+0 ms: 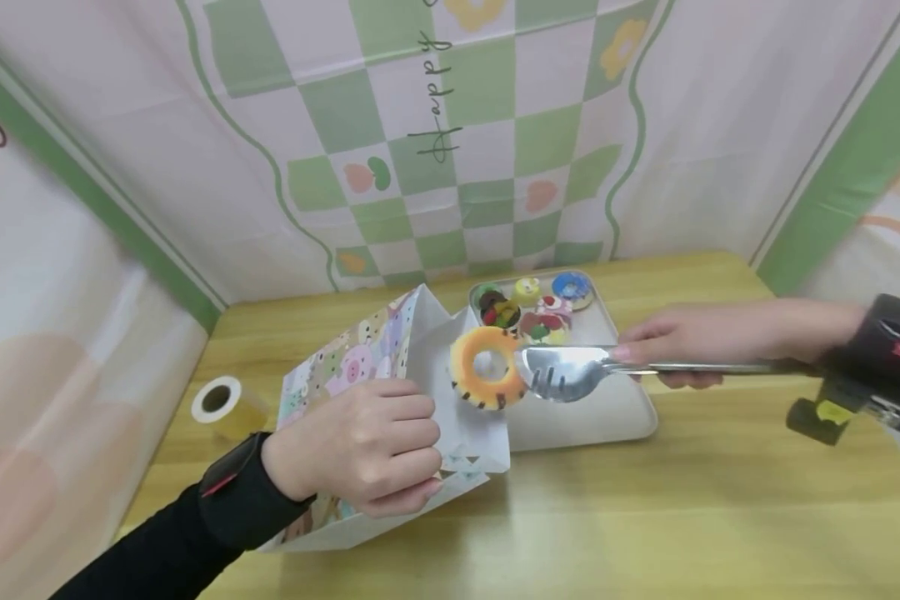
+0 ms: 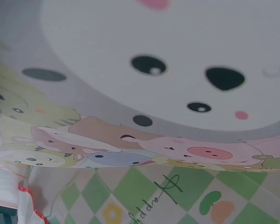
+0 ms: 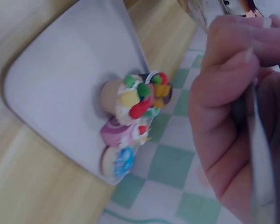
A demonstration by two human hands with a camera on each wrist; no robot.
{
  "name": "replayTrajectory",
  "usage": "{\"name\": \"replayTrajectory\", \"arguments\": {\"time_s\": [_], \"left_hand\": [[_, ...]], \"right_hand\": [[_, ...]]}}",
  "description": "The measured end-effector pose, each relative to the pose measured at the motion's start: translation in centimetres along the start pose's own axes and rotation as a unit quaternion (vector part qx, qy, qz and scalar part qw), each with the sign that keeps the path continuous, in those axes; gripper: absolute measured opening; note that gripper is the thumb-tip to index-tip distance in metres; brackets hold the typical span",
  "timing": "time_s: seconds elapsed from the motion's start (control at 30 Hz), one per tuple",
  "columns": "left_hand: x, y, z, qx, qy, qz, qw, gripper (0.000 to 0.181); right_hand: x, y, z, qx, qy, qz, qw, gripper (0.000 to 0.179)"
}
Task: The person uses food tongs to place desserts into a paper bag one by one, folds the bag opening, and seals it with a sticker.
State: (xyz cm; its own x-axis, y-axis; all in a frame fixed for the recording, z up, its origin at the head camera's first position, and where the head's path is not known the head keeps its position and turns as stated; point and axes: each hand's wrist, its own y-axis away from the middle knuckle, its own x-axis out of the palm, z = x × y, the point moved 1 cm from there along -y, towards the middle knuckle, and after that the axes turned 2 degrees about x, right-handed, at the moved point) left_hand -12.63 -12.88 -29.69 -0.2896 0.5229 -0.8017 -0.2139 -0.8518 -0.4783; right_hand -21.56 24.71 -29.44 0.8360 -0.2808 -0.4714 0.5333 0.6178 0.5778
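Note:
My right hand grips metal tongs, their handles running back under the wrist. Between the tong ends is an orange toy donut with dark stripes, held up at the mouth of a paper bag. The bag, printed with cartoon animals, lies tilted with its mouth towards the right. My left hand grips the near side of the bag by its rim, fingers curled over it. The left wrist view is filled by the bag's printed side. The inside of the bag is partly hidden behind the donut.
Behind the tongs a white tray holds several toy sweets, among them a blue-topped donut and a pink cake slice. A roll of tape stands left of the bag. A printed curtain closes off the table's back edge.

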Motion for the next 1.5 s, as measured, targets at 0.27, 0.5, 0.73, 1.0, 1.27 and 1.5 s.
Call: {"name": "replayTrajectory", "arguments": {"time_s": [0.27, 0.5, 0.73, 1.0, 1.27, 1.5], "left_hand": [[0.0, -0.1, 0.1, 0.003, -0.009, 0.003, 0.9999, 0.04], [0.1, -0.2, 0.1, 0.015, -0.019, 0.003, 0.9997, 0.042], [0.2, -0.2, 0.0, 0.015, -0.023, 0.003, 0.9996, 0.043], [0.2, -0.5, -0.2, 0.012, -0.041, 0.019, 0.9989, 0.04], [0.4, -1.1, -0.9, 0.016, -0.053, 0.037, 0.9977, 0.036], [0.5, -1.0, -0.6, 0.013, -0.049, 0.031, 0.9982, 0.035]], "right_hand": [[0.3, -2.7, 4.5, 0.014, 0.04, 0.016, 0.999, 0.033], [0.5, -4.6, 7.2, 0.013, 0.075, 0.022, 0.9968, 0.037], [1.1, -6.6, 8.8, 0.014, 0.099, 0.03, 0.9945, 0.038], [1.8, -8.3, 9.8, 0.013, 0.104, 0.05, 0.9932, 0.04], [1.7, -9.4, 10.1, 0.019, 0.105, 0.063, 0.9922, 0.041], [1.9, -9.9, 10.8, 0.022, 0.116, 0.058, 0.9913, 0.043]]}}
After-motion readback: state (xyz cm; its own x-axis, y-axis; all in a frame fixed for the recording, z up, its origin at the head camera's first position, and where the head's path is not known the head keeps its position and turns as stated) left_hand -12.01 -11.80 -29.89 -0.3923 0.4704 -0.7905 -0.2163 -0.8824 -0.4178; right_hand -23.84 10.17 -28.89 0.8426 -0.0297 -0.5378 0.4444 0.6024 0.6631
